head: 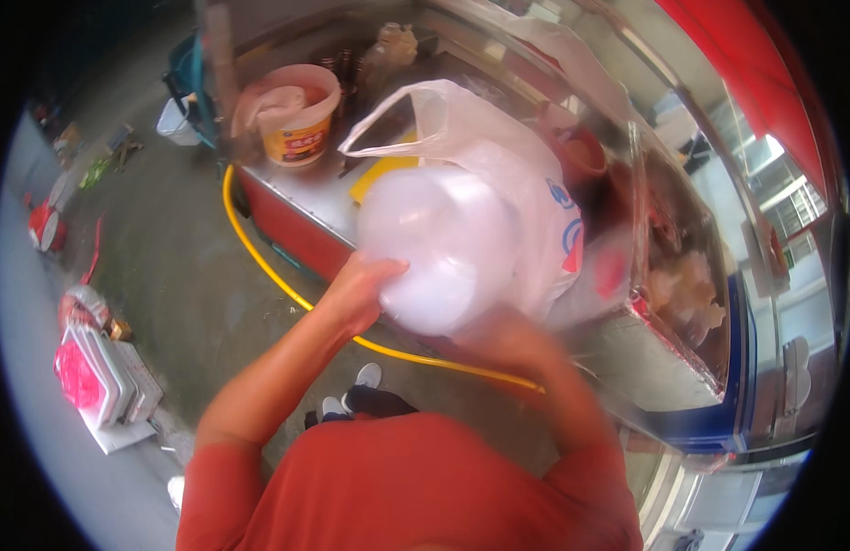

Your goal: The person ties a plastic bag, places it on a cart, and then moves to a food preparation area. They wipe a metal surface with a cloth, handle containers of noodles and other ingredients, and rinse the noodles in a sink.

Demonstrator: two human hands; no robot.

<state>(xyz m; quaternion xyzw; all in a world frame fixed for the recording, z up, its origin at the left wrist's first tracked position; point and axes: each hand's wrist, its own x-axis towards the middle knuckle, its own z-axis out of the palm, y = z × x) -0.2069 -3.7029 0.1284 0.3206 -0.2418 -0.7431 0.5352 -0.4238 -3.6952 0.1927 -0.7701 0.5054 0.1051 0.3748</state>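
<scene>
A round, whitish translucent plastic piece [432, 241], which could be a bowl or a stack of lids, is held in front of my chest. My left hand [359, 293] grips its left rim, thumb lying over the near face. Motion blur covers my right hand [504, 341] at the lower right edge of the piece, so its fingers and grip cannot be made out. Just behind stands a white plastic carrier bag [521, 158] with blue and red print, one handle loop raised. Something flat and yellow [380, 179] shows partly beneath the bag.
A plastic bucket [297, 138] with a yellow label stands on the metal counter [308, 200]. A clear-sided case [680, 275] rises to the right. A yellow hose [267, 265] curves along the floor below the counter. Stacked white trays [112, 379] lie by the wall on the left.
</scene>
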